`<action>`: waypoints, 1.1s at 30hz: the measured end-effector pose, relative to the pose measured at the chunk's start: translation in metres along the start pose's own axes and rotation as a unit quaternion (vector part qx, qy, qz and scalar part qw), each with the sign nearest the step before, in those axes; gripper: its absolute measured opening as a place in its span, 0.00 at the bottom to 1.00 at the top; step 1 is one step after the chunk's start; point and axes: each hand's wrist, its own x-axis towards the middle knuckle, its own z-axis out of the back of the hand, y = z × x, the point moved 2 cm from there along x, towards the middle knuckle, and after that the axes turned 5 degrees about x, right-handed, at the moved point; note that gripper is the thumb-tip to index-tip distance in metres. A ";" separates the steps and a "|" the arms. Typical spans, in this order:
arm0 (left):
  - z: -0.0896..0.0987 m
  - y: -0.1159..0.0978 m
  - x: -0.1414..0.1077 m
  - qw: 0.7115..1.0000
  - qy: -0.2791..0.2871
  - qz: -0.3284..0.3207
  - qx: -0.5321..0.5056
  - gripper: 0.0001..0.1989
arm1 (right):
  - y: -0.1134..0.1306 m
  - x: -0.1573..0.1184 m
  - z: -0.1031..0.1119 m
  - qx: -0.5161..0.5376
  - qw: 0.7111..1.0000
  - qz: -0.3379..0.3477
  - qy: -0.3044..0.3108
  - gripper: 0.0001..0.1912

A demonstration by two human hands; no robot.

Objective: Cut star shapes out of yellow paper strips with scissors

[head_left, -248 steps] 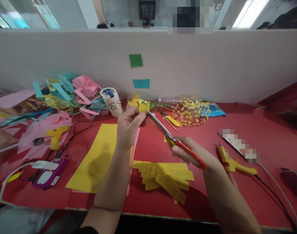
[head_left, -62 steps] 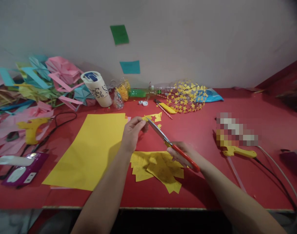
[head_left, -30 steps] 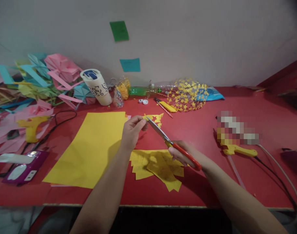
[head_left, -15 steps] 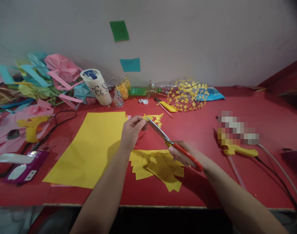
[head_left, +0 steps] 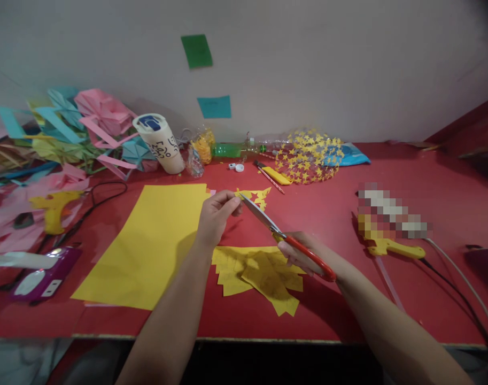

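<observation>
My left hand (head_left: pixel 218 214) pinches a small piece of yellow paper (head_left: pixel 238 194), mostly hidden by the fingers. Red-handled scissors (head_left: pixel 263 216) are in my right hand (head_left: pixel 302 251), their blades pointing up and left with the tips at the paper by my left fingertips. Behind the blades, a yellow paper scrap with star-shaped cutouts (head_left: pixel 260 194) lies on the table. Below my hands are several overlapping yellow paper strips (head_left: pixel 263 272) with faint lines. Large yellow sheets (head_left: pixel 147 240) lie beside my left forearm.
Folded coloured paper shapes (head_left: pixel 103 115) and a white tumbler (head_left: pixel 159 144) stand back left. A yellow cutter (head_left: pixel 276 175) and a star-covered clear ball (head_left: pixel 308 155) lie at the back. Yellow glue guns lie at left (head_left: pixel 55 208) and right (head_left: pixel 396 247), with cords. A purple power strip (head_left: pixel 43 275) is left.
Almost nothing differs. Both hands, the paper and the scissors keep nearly the same position, and the whole view has shifted very slightly.
</observation>
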 end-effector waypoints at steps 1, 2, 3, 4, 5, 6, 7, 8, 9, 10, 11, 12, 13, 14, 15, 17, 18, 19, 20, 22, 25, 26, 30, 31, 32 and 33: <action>0.000 0.000 0.000 1.000 0.000 0.000 0.000 0.09 | 0.002 0.000 0.000 -0.005 1.000 -0.005 -0.001 0.35; 0.001 0.000 0.000 1.000 0.001 0.001 -0.001 0.09 | 0.003 -0.001 0.000 -0.010 1.000 -0.011 -0.002 0.36; 0.001 0.000 0.000 1.000 0.002 0.001 -0.002 0.09 | 0.004 -0.001 0.000 -0.014 1.000 -0.018 -0.002 0.36; 0.001 0.001 0.000 1.000 0.002 0.002 -0.003 0.09 | 0.004 -0.001 0.000 -0.018 1.000 -0.022 -0.003 0.37; 0.002 0.001 0.000 1.000 0.003 0.002 -0.005 0.09 | 0.004 -0.001 0.000 -0.020 0.999 -0.024 -0.003 0.37; 0.002 0.001 0.000 1.000 0.004 0.002 -0.006 0.09 | 0.003 -0.001 0.000 -0.021 0.999 -0.024 -0.004 0.37; 0.002 0.001 0.000 1.000 0.004 0.003 -0.006 0.09 | 0.003 0.000 0.000 -0.022 1.000 -0.020 -0.004 0.37; 0.002 0.002 0.000 1.000 0.004 0.003 -0.005 0.09 | 0.002 0.000 0.000 -0.022 1.000 -0.015 -0.003 0.36; 0.002 0.002 0.000 1.000 0.005 0.004 -0.004 0.09 | 0.001 0.001 0.000 -0.020 1.000 -0.010 -0.002 0.36; 0.002 0.002 0.000 1.000 0.005 0.004 -0.003 0.09 | 0.000 0.001 0.000 -0.016 1.000 -0.007 -0.001 0.35; 0.002 0.002 0.000 1.000 0.005 0.005 -0.003 0.09 | -0.001 0.001 0.000 -0.013 1.000 -0.007 0.000 0.34; 0.002 0.002 0.000 1.000 0.006 0.006 -0.003 0.09 | -0.002 0.001 0.000 -0.012 1.000 -0.010 0.000 0.34; 0.002 0.002 0.000 1.000 0.006 0.006 -0.004 0.09 | -0.003 0.001 0.000 -0.012 1.000 -0.014 0.000 0.33; 0.002 0.002 0.000 1.000 0.006 0.007 -0.006 0.09 | -0.003 0.001 0.000 -0.014 1.000 -0.017 -0.002 0.33; 0.002 0.002 0.001 1.000 0.005 0.007 -0.006 0.09 | -0.003 0.001 0.000 -0.016 1.000 -0.019 -0.002 0.33; 0.002 0.002 0.001 1.000 0.003 0.010 -0.006 0.09 | -0.002 0.001 0.000 -0.014 1.000 -0.016 -0.002 0.33; 0.002 0.002 0.001 1.000 0.002 0.010 -0.005 0.09 | -0.001 0.001 0.000 -0.008 1.000 -0.012 -0.001 0.32; 0.002 0.001 0.001 1.000 -0.001 0.011 -0.006 0.09 | -0.001 0.001 0.000 -0.002 1.000 -0.009 0.001 0.32; 0.002 0.001 0.001 1.000 -0.003 0.011 -0.009 0.09 | -0.001 0.001 0.000 0.003 1.000 -0.007 0.004 0.31; 0.002 0.000 0.000 1.000 -0.011 0.011 -0.015 0.09 | -0.002 0.001 0.000 0.006 1.000 -0.003 0.005 0.29; 0.001 0.000 0.000 1.000 -0.027 0.011 -0.011 0.09 | -0.002 0.002 0.000 -0.004 1.000 0.003 -0.005 0.28; 0.001 0.000 0.000 0.999 -0.028 0.012 -0.007 0.09 | -0.002 0.002 -0.001 -0.005 1.000 0.002 -0.008 0.28; -0.001 0.002 -0.001 1.000 -0.018 0.010 -0.008 0.09 | 0.002 -0.001 -0.003 0.003 1.000 -0.009 -0.002 0.29; -0.001 0.003 -0.001 1.000 -0.016 0.008 -0.011 0.09 | 0.003 -0.001 -0.004 0.002 1.000 -0.005 0.000 0.29; -0.001 0.004 -0.001 1.000 -0.014 0.006 -0.013 0.09 | 0.005 -0.002 -0.005 0.000 1.000 0.000 0.001 0.30; -0.002 0.004 -0.002 1.000 -0.012 0.003 -0.015 0.09 | 0.006 -0.002 -0.006 -0.002 1.000 0.005 0.001 0.30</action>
